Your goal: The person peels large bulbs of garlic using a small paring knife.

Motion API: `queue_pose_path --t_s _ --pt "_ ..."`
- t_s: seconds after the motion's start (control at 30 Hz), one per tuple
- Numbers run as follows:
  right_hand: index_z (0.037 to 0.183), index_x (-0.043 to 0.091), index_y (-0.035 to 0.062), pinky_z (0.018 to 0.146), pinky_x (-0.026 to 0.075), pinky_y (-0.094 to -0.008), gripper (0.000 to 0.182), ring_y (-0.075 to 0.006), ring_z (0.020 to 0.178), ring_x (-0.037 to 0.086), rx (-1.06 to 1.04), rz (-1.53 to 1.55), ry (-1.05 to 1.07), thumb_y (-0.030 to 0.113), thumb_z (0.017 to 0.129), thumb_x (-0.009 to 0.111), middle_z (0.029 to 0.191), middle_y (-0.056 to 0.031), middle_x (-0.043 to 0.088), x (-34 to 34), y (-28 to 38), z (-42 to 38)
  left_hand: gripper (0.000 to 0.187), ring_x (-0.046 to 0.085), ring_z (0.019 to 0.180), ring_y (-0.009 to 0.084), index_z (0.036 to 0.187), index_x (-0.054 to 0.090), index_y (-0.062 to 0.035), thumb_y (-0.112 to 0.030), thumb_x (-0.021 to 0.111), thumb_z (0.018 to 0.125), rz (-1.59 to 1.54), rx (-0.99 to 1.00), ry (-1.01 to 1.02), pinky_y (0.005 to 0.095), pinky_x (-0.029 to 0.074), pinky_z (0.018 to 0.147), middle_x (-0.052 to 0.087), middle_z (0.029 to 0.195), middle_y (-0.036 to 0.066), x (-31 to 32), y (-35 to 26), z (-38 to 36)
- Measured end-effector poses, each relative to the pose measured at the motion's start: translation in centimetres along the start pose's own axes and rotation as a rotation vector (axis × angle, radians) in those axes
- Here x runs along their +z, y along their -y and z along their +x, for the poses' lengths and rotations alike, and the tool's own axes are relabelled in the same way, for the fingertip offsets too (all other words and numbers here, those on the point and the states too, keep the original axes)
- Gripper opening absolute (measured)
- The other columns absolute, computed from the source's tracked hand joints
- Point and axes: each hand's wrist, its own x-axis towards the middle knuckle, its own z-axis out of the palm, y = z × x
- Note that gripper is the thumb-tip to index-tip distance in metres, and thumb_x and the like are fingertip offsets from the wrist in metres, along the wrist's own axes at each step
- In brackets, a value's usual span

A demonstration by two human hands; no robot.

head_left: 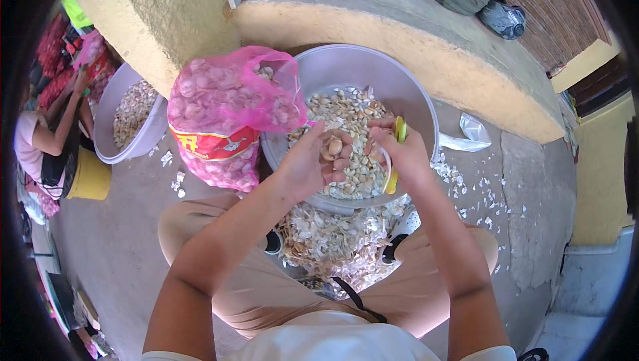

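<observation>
Garlic cloves (331, 148) rest in the curled fingers of my left hand (313, 161), palm turned up over the tub. My right hand (401, 151) is closed round a slim yellow-green tool (401, 129); its kind is hidden by the fingers, and a yellow part shows below the hand. Both hands are above a wide pale purple tub (431, 104), a short gap apart. Many loose garlic cloves (346, 111) lie in the tub. A pink mesh bag (213, 104) full of garlic bulbs stands against the tub's left side, its top open.
A heap of garlic skins (339, 241) lies between my feet. Skin scraps and a white plastic bag (471, 133) are on the floor at right. At left, a person (50, 134) sits by another tub (106, 151) of garlic. A raised ledge (399, 28) curves behind.
</observation>
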Motion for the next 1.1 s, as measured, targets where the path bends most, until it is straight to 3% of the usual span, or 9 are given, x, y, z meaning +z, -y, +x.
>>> queue_pose_path --t_s 0.13,0.17,0.27,0.43,0.53,0.63,0.73,0.83,1.1 --pt "0.097 0.054 -0.0008 0.06 0.045 -0.0225 0.024 -0.0092 0.069 0.056 -0.124 -0.126 0.124 0.013 0.078 0.062 0.073 -0.006 0.06 1.5 1.5 -2.1 0.05 0.044 0.06 0.0131 0.083 0.049 -0.0088 -0.052 0.025 0.089 -0.113 -0.081 0.202 0.0274 0.039 0.052 0.049 0.073 0.002 -0.5 -0.2 -0.3" --pt "0.095 0.055 0.0005 0.057 0.044 -0.0233 0.026 -0.009 0.064 0.055 -0.176 -0.221 0.112 0.016 0.076 0.064 0.07 -0.0058 0.059 1.4 1.4 -2.2 0.051 0.044 0.059 0.0133 0.082 0.049 -0.0089 -0.054 0.024 0.088 -0.138 -0.099 0.237 0.0276 0.039 0.052 0.049 0.073 0.002 -0.3 -0.3 -0.5" --pt "0.091 0.056 0.0037 0.052 0.042 -0.0251 0.03 -0.0085 0.055 0.051 -0.291 -0.428 0.083 0.023 0.071 0.069 0.063 -0.0055 0.057 1.2 1.3 -2.3 0.055 0.041 0.05 0.0107 0.072 0.049 -0.0117 -0.059 0.024 0.086 -0.059 -0.085 0.042 0.024 0.032 0.045 0.046 0.061 -0.001 1.7 -0.5 -1.3" --pt "0.091 0.057 0.0066 0.051 0.04 -0.0235 0.028 -0.0072 0.053 0.049 -0.415 -0.469 0.018 0.023 0.071 0.069 0.057 -0.0034 0.053 1.4 1.6 -2.7 0.06 0.039 0.048 0.0119 0.069 0.049 -0.0105 -0.062 0.022 0.084 -0.022 -0.095 0.029 0.0251 0.03 0.044 0.046 0.061 0.0 1.8 -0.3 -1.2" --pt "0.093 0.058 0.0038 0.053 0.042 -0.0232 0.031 -0.0063 0.053 0.05 -0.275 -0.318 -0.022 0.023 0.071 0.069 0.055 -0.0022 0.054 1.2 1.7 -2.3 0.064 0.038 0.047 0.0133 0.067 0.048 -0.0079 -0.064 0.022 0.083 0.035 -0.168 0.083 0.0261 0.029 0.044 0.045 0.061 0.003 1.5 -0.1 -0.9" --pt "0.095 0.057 -0.0019 0.054 0.043 -0.0222 0.033 -0.0046 0.055 0.052 -0.151 -0.136 0.085 0.02 0.072 0.068 0.056 -0.0022 0.057 1.0 2.0 -1.7 0.067 0.036 0.048 0.0143 0.065 0.046 -0.0056 -0.066 0.023 0.081 0.044 -0.256 0.125 0.0266 0.028 0.045 0.043 0.063 0.006 1.2 0.4 -0.7" --pt "0.093 0.057 -0.0071 0.056 0.044 -0.0211 0.034 -0.0035 0.058 0.053 -0.118 -0.229 0.083 0.017 0.072 0.066 0.059 -0.0031 0.06 1.0 2.5 -1.8 0.068 0.036 0.049 0.0144 0.065 0.046 -0.0051 -0.067 0.023 0.081 0.063 -0.278 0.137 0.0265 0.028 0.045 0.042 0.065 0.006 1.2 0.7 -0.7" --pt "0.088 0.051 -0.0071 0.05 0.044 -0.0226 0.021 -0.0111 0.054 0.056 -0.153 -0.162 0.144 0.007 0.076 0.062 0.059 -0.0063 0.058 1.1 2.5 -1.6 0.067 0.036 0.049 0.014 0.065 0.046 -0.0056 -0.066 0.024 0.081 0.094 -0.272 0.171 0.0263 0.028 0.045 0.041 0.066 0.005 0.8 0.7 -0.7" --pt "0.084 0.057 -0.0054 0.049 0.045 -0.0228 0.02 -0.0098 0.054 0.058 -0.091 -0.075 0.18 0.011 0.074 0.063 0.059 -0.0077 0.06 1.3 2.8 -1.8 0.064 0.039 0.053 0.0133 0.066 0.047 -0.007 -0.065 0.025 0.082 0.127 -0.278 0.248 0.026 0.032 0.048 0.046 0.072 0.005 0.4 0.7 -0.7"
